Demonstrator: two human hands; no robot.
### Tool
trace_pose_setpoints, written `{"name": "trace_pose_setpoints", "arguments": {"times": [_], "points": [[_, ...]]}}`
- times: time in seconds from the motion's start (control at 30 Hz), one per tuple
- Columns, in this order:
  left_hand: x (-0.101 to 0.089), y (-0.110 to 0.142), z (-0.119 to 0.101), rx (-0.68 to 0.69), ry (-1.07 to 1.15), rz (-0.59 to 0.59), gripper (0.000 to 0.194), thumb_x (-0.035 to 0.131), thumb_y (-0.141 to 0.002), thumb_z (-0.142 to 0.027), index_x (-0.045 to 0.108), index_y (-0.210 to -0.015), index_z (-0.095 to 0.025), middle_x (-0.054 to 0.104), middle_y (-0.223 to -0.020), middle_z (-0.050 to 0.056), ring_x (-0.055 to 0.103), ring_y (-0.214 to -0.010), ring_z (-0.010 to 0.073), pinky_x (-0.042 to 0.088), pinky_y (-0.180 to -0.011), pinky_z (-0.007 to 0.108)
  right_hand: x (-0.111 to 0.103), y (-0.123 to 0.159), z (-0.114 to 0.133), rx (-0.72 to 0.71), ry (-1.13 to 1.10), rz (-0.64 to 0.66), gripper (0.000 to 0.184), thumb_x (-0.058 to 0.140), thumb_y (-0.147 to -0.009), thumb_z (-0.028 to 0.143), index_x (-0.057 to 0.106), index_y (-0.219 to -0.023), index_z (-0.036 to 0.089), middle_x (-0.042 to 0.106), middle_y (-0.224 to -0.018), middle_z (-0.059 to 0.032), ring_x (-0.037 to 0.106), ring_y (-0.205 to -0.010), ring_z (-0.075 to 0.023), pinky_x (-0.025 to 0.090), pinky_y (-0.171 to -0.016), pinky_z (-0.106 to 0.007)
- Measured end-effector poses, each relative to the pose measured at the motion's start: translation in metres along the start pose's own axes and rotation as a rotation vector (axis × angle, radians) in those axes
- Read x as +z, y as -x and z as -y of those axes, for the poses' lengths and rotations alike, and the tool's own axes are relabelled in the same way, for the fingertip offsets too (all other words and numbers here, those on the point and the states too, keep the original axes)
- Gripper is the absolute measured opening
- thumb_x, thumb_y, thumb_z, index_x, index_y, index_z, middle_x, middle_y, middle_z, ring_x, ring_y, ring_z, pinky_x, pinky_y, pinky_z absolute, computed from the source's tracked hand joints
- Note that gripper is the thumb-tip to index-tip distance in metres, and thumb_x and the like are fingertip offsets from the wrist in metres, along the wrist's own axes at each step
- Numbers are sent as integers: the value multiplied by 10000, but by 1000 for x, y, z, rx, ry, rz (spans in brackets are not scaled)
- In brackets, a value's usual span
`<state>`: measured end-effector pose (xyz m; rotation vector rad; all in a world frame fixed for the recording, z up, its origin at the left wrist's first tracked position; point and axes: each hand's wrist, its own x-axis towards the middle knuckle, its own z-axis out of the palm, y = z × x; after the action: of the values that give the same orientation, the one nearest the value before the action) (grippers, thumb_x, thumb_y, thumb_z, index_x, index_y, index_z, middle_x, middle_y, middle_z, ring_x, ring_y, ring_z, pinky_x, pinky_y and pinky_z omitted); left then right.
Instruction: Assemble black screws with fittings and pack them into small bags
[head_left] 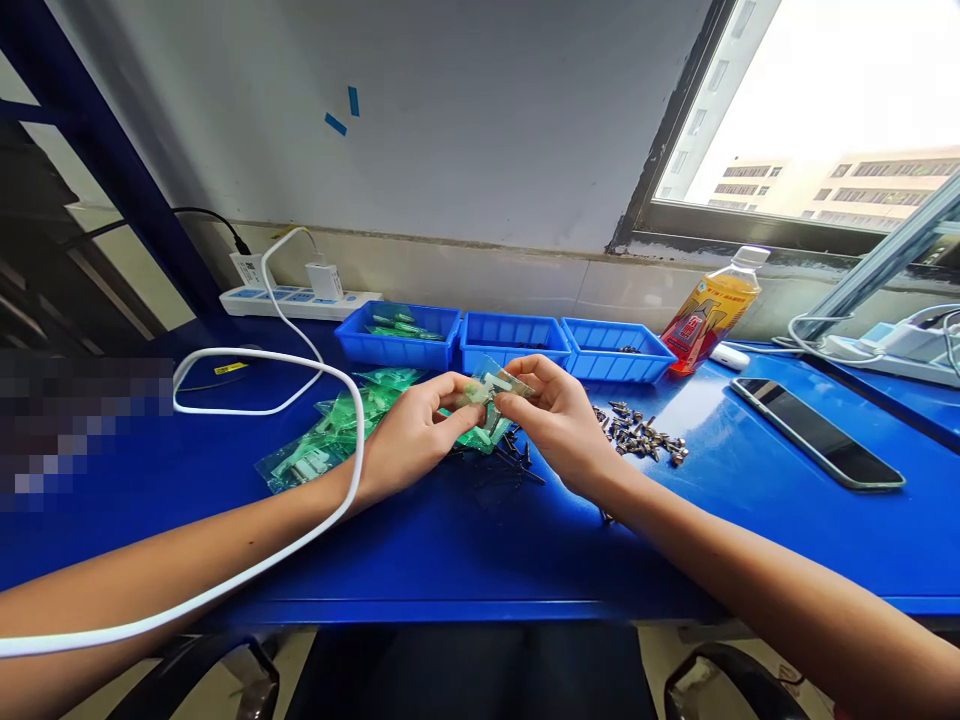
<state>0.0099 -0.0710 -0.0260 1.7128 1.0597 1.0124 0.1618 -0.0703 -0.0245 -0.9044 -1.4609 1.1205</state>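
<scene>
In front of me, above the blue table, both hands pinch a small clear plastic bag with white parts inside. My left hand grips its left side between thumb and fingers, and my right hand closes on the right side. Left of and behind my left hand lies a pile of greenish plastic packets with pale pieces in them. Dark screws are scattered beneath the hands, partly hidden. To the right of my right hand is a loose heap of shiny metal screws.
Blue bins stand along the back: the left bin holds green packets, while the middle bin and right bin hold small dark pieces. A white cable crosses my left forearm. Bottle, phone and power strip also lie around.
</scene>
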Motion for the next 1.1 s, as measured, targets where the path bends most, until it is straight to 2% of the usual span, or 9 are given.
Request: {"name": "trace_pose_setpoints", "arguments": {"times": [0.2, 0.4, 0.63, 0.8, 1.1], "points": [[-4, -4, 0, 35, 42, -58, 303, 545, -737, -373, 612, -911, -135, 688, -820, 51, 632, -785, 190, 482, -721, 296, -3, -2, 3, 8, 28, -44, 153, 608, -681, 282, 543, -759, 167, 554, -654, 41, 493, -594, -83, 370, -552, -224], [-4, -2, -2, 79, 9, -32, 230, 521, -754, -340, 631, -817, -148, 654, -717, 17, 613, -697, 159, 492, -673, 277, -3, -2, 5, 8, 59, 17, 179, 601, -721, 332, 560, -761, 162, 590, -701, 17, 540, -664, -104, 413, -608, -234], [-6, -2, -2, 84, -25, -172, 198, 574, -689, -332, 590, -786, -160, 653, -688, 16, 614, -657, 157, 478, -593, 254, -6, -3, 3, 0, 132, -4, 192, 581, -731, 346, 575, -752, 155, 559, -671, 17, 493, -619, -100, 376, -574, -237], [-7, -4, 0, 139, 14, -165, 159, 568, -689, -300, 577, -772, -165, 644, -692, 14, 618, -667, 149, 482, -595, 239, -5, -3, 3, 4, 99, -14, 197, 581, -726, 353, 566, -744, 158, 550, -675, 18, 494, -638, -106, 383, -602, -249], [-8, -2, 2, 242, -156, -200, 166, 583, -718, -329, 599, -768, -171, 642, -693, 4, 600, -650, 134, 473, -620, 237, -5, -2, 5, 1, 109, 16, 178, 574, -715, 341, 585, -727, 164, 542, -647, 29, 478, -622, -100, 367, -588, -235]]}}
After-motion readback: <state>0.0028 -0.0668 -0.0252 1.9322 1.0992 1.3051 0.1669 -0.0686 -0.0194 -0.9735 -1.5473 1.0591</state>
